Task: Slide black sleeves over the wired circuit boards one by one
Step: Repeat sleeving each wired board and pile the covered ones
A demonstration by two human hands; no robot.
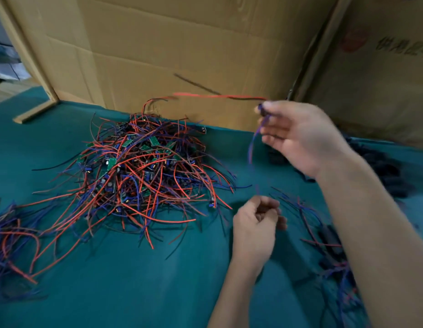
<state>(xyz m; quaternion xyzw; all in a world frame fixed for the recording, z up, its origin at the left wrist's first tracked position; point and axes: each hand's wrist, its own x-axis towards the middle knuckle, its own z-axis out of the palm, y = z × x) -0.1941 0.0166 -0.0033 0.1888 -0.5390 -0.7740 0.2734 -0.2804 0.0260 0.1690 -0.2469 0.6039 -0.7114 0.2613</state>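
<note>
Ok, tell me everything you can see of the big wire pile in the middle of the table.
The wire pile is a loose, tangled mound of thin red, blue and a few black wires with small green circuit boards scattered through it. It lies on the green table cover, its far edge close to the cardboard wall. Stray wire ends fan out flat around it. Neither hand touches it; no sleeves show on its boards.

Lay on matt, smooth teal cloth (125, 292): a heap of wired circuit boards (144, 171), green boards dull, leads in smooth red, blue and black plastic insulation. Backed by creased, matt brown corrugated cardboard (182, 43). Beside these, matt black sleeves (390, 171).
</note>
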